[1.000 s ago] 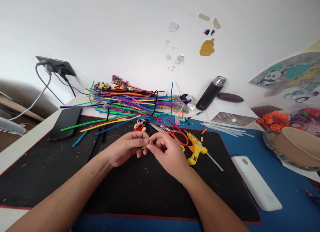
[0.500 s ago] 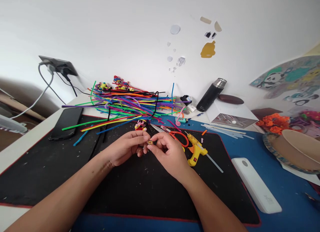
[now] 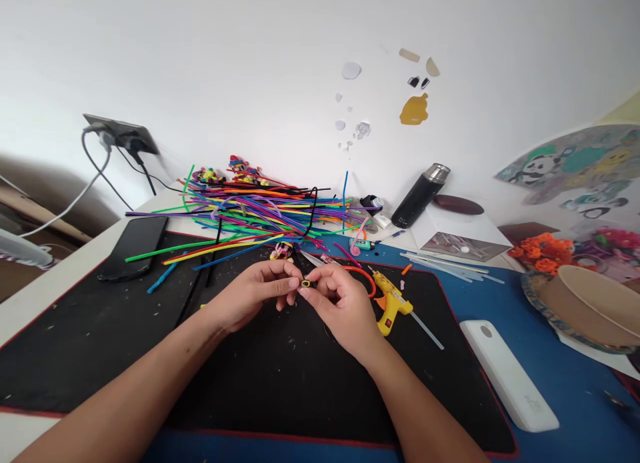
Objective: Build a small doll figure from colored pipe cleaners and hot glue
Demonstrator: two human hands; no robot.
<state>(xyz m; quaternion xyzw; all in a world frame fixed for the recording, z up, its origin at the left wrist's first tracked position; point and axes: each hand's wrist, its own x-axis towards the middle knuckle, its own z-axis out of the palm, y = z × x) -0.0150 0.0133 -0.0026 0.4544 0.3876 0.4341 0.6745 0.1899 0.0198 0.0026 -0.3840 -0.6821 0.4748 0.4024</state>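
**Both hands pinch a small yellow-and-black piece**

Over the black mat [image 3: 100, 343], the left hand [image 3: 250, 296] and right hand [image 3: 340, 306] meet fingertip to fingertip, both grasping a tiny yellow-and-black piece [image 3: 305, 284] between them. At 3 o'clock of the right hand lies a yellow glue gun [image 3: 393, 303]; at 12 o'clock, a pile of coloured pipe cleaners [image 3: 260, 210]

You sit at a home craft corner: a bench [image 3: 575, 390] pushed against a plain white wall [image 3: 250, 63] dotted with stickers [image 3: 414, 110], a black mat [image 3: 280, 376] flecked with scraps, a heap of coloured pipe cleaners [image 3: 255, 210], a yellow glue gun [image 3: 393, 303], orange-handled scissors [image 3: 357, 276], a flask [image 3: 419, 195] and a phone [image 3: 134, 244] lying near a wall socket [image 3: 120, 131].
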